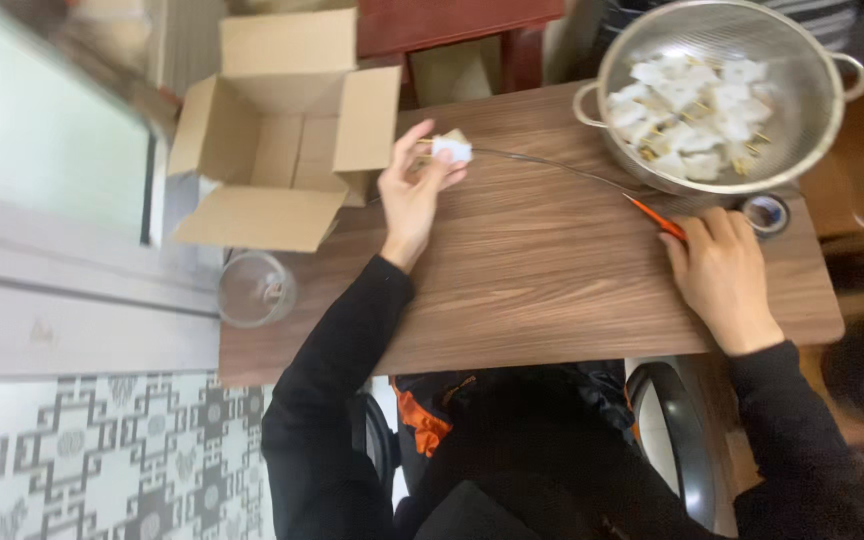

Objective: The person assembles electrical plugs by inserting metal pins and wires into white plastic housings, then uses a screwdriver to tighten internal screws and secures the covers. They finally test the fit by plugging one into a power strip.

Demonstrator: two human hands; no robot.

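Left hand (414,195) pinches small white piece (451,149), detail blurred, beside cardboard box (277,140). Right hand (720,268) grips orange-handled wire tool (572,172), handle mostly hidden. Colander (722,95) contents indistinct.

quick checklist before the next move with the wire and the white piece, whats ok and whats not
1. Left hand grips the white piece at its fingertips: ok.
2. Right hand holds the orange handle: ok.
3. Thin wire runs unbroken from handle to piece: ok.
4. Wire actually passes through the piece: cannot tell.
5. Colander with more white pieces sits beside the right hand: ok.
6. Open cardboard box beside the left hand, flaps open: ok.
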